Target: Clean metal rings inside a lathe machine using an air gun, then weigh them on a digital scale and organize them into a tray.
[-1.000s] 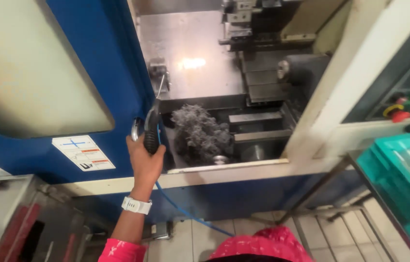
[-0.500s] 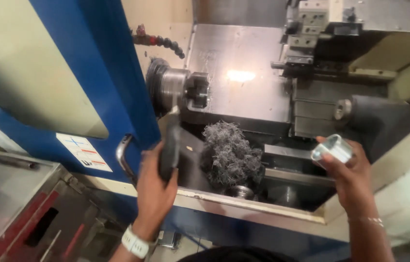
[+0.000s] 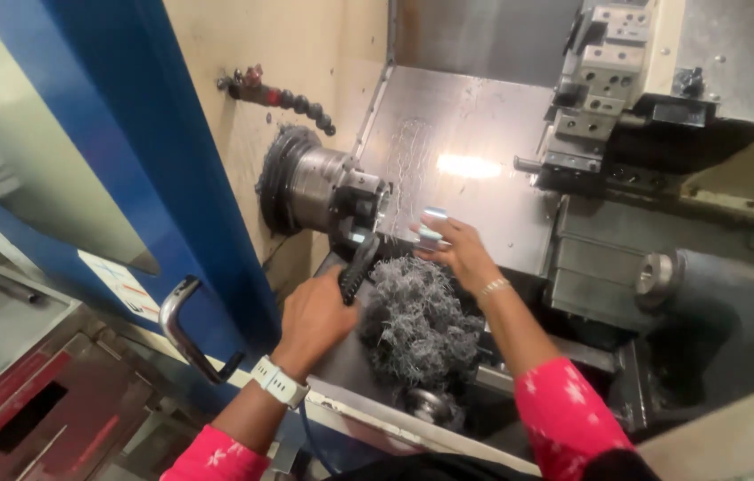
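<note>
Holding two items at the open lathe, listed from left to right.

Left hand (image 3: pixel 315 321): clenched around the black grip of an air gun (image 3: pixel 359 265), its nozzle pointed up and far toward the chuck (image 3: pixel 341 191). A white wristwatch (image 3: pixel 277 383) sits on that wrist.

Right hand (image 3: pixel 457 249): fingers pinched on a short silver metal cylinder (image 3: pixel 431 228), a turned workpiece by the look of it. It is just right of the chuck jaws, level with them, not yet seated as far as I can judge.

Chuck: steel, mounted on the cream left wall of the enclosure, face turned right. Whether its jaws stand open I cannot tell.

Swarf: a grey tangle of metal shavings (image 3: pixel 422 321) lies near and below both my hands, just beside the air gun.

Turret (image 3: pixel 595 98): far right, well apart from my hands.

Blue sliding door (image 3: pixel 172 178) with its curved handle (image 3: pixel 183 325): near left, pushed aside.

Handling note, as my judgement: the cylinder should go in square to the chuck face, held by its right end so my fingertips stay off the jaws. The nozzle should aim at the jaw seats, away from the swarf tangle, so loose curls do not blow into the bore. My right wrist passes close over sharp shavings, so I keep it lifted.
</note>
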